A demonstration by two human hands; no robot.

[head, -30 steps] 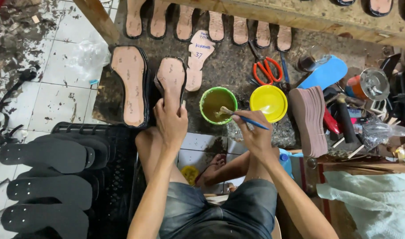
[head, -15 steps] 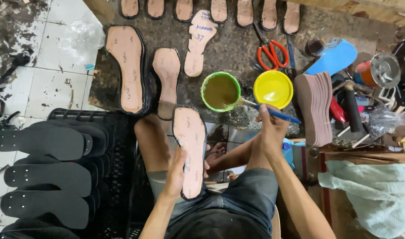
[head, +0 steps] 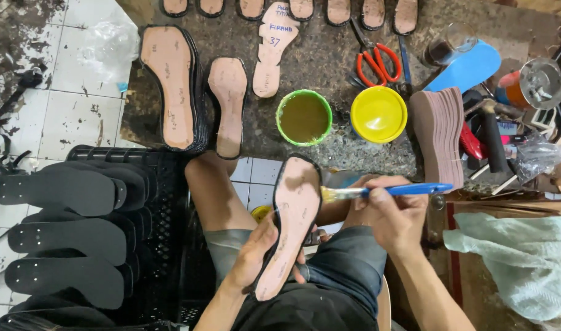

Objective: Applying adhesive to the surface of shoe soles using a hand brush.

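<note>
The left hand (head: 256, 254) grips a pinkish-tan sole (head: 291, 227) with a black edge; the right hand (head: 388, 214) is closed around a blue-handled brush (head: 384, 191), bristles touching the sole.

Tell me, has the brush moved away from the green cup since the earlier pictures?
Yes. The brush dipped into the green cup before; now the right hand holds it nearer the body, bristles by the sole in the left hand.
</note>
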